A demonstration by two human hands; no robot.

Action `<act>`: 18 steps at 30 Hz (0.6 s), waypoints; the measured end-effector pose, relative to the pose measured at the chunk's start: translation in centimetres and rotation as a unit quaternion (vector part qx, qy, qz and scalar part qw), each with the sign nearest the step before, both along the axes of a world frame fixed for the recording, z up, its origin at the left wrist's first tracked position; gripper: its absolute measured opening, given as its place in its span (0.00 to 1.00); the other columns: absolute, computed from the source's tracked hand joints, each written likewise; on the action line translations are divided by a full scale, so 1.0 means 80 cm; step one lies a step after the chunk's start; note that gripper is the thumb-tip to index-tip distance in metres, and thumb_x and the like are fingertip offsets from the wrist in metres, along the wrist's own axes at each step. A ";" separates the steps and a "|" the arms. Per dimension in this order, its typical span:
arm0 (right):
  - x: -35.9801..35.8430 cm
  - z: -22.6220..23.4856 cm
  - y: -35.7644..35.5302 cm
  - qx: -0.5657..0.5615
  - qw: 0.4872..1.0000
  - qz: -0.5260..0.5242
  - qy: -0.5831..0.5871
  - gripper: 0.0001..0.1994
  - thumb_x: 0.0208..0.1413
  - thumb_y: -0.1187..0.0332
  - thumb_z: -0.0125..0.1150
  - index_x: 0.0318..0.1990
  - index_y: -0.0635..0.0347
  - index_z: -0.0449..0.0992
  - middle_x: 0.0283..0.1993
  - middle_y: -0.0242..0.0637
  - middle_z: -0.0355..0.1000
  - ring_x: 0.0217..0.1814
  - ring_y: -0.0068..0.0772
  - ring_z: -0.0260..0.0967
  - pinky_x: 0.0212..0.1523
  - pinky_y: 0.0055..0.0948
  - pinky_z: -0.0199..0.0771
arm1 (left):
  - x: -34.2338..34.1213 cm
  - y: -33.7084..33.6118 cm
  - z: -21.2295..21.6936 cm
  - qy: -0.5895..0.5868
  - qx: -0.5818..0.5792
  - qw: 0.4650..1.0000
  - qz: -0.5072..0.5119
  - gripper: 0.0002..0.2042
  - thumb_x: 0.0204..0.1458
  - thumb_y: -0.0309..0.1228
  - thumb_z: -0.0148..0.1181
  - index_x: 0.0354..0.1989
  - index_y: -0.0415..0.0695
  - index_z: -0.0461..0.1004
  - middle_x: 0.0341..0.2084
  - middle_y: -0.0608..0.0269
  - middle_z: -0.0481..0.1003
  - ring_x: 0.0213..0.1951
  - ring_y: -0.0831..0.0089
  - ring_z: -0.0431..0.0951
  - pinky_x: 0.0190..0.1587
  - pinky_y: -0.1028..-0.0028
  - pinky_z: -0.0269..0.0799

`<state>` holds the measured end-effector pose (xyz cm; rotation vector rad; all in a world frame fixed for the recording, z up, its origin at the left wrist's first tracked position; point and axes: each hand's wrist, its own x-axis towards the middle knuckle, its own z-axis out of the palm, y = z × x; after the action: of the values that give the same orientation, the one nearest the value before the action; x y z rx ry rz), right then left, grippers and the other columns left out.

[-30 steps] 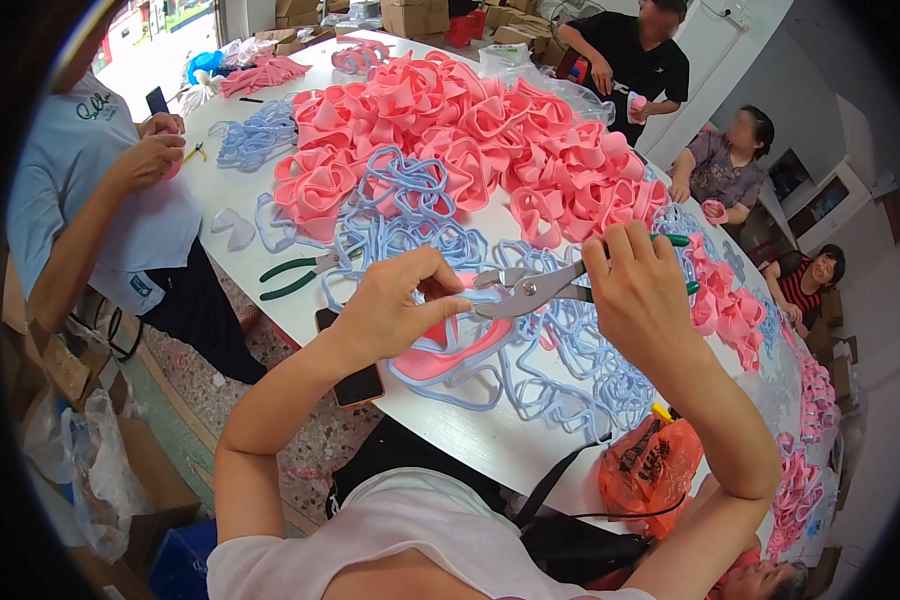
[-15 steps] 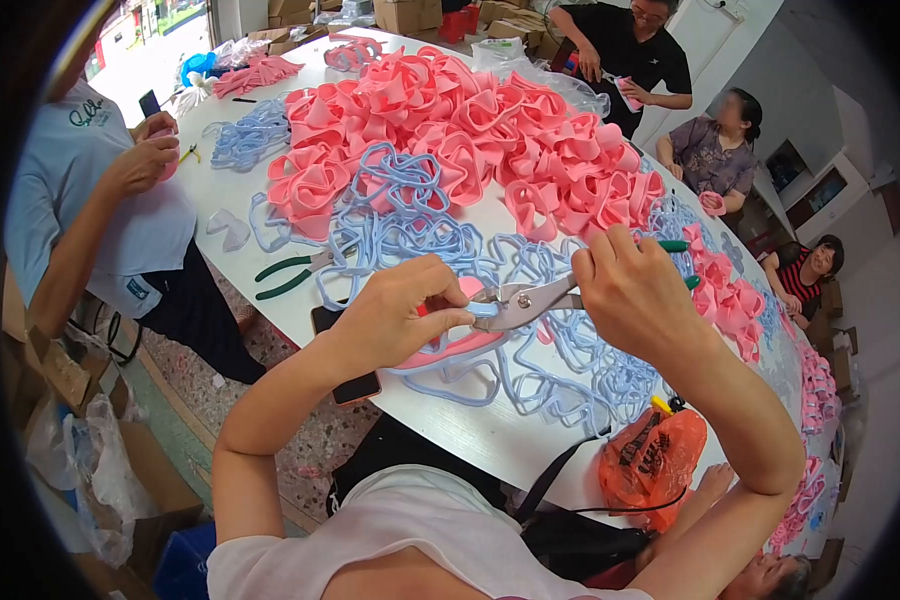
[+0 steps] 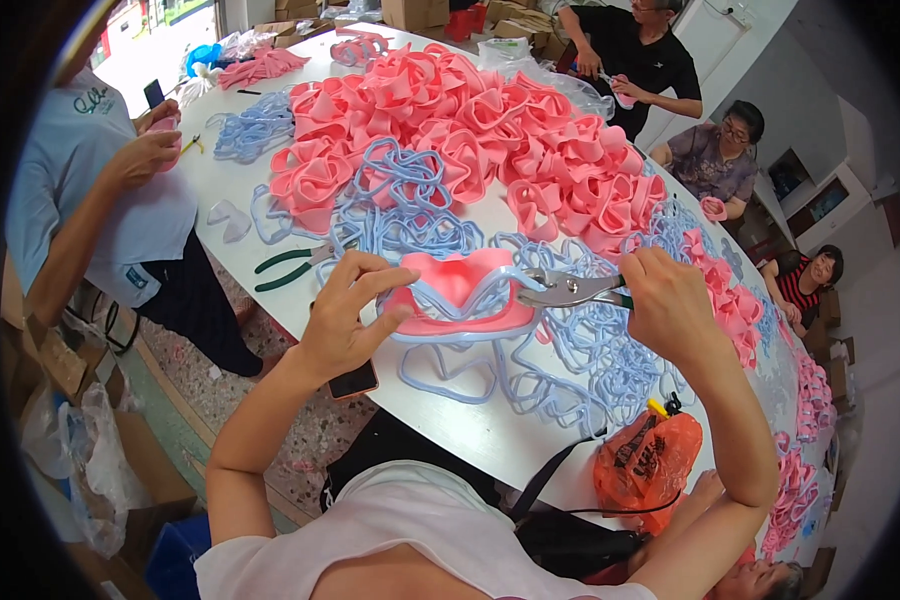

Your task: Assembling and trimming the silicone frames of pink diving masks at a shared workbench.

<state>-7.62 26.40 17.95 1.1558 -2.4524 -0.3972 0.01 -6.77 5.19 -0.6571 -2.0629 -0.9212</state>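
Observation:
In front of me is a soft pink mask-shaped piece (image 3: 460, 275) with a pale blue rim, its hollow side upward. My left hand (image 3: 355, 310) has its thumb and index finger spread around the piece's left end, with the fingertips touching it. My right hand (image 3: 665, 305) is closed around metal pliers (image 3: 570, 291) with dark green handles. The pliers' jaws meet the rim at the right end of the piece; exactly what they grip is too small to tell. Loose pale blue frames (image 3: 610, 350) lie beneath and around it.
A big heap of pink pieces (image 3: 450, 110) covers the table's far middle. Another green-handled tool (image 3: 285, 268) lies left of my left hand, and a phone (image 3: 355, 381) near the edge. An orange plastic bag (image 3: 650, 460) sits front right. Several people work around the table.
The pink piece has turned to show its hollow side. My left hand has moved left and loosened from a pinch. My right hand has shifted right and lower with the pliers.

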 end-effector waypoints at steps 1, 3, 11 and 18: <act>-0.002 -0.002 0.002 -0.004 1.000 -0.005 -0.002 0.07 0.39 0.77 0.59 0.29 0.60 0.70 0.28 0.37 0.68 0.35 0.40 0.71 0.28 0.35 0.72 | -0.002 0.002 -0.002 -0.035 0.038 0.999 -0.016 0.16 0.52 0.30 0.66 0.48 0.40 0.75 0.34 0.60 0.70 0.35 0.67 0.69 0.37 0.72 0.66; -0.007 -0.015 0.010 -0.015 0.999 -0.007 -0.028 0.08 0.39 0.77 0.58 0.31 0.61 0.69 0.29 0.38 0.69 0.36 0.41 0.71 0.29 0.36 0.72 | -0.007 0.005 -0.005 -0.066 0.090 0.993 -0.034 0.11 0.56 0.28 0.62 0.46 0.39 0.76 0.32 0.61 0.70 0.30 0.72 0.64 0.31 0.75 0.62; 0.007 -0.012 0.006 -0.094 0.993 -0.055 -0.043 0.14 0.42 0.80 0.54 0.40 0.64 0.68 0.41 0.47 0.66 0.47 0.51 0.65 0.46 0.42 0.67 | -0.010 0.022 0.010 -0.039 0.070 0.997 -0.016 0.10 0.54 0.26 0.64 0.42 0.38 0.75 0.29 0.59 0.70 0.28 0.69 0.68 0.28 0.74 0.64; 0.022 0.008 -0.039 -0.006 1.000 -0.007 -0.026 0.13 0.44 0.76 0.55 0.40 0.66 0.70 0.40 0.45 0.66 0.47 0.44 0.64 0.47 0.38 0.64 | -0.019 0.041 0.015 0.071 -0.034 0.996 -0.052 0.13 0.47 0.24 0.67 0.42 0.37 0.77 0.32 0.57 0.72 0.29 0.65 0.72 0.30 0.71 0.67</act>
<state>-5.86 23.30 18.59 1.1573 -2.5055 -0.3607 -1.52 -3.47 6.39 -0.8487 -1.9560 -0.8404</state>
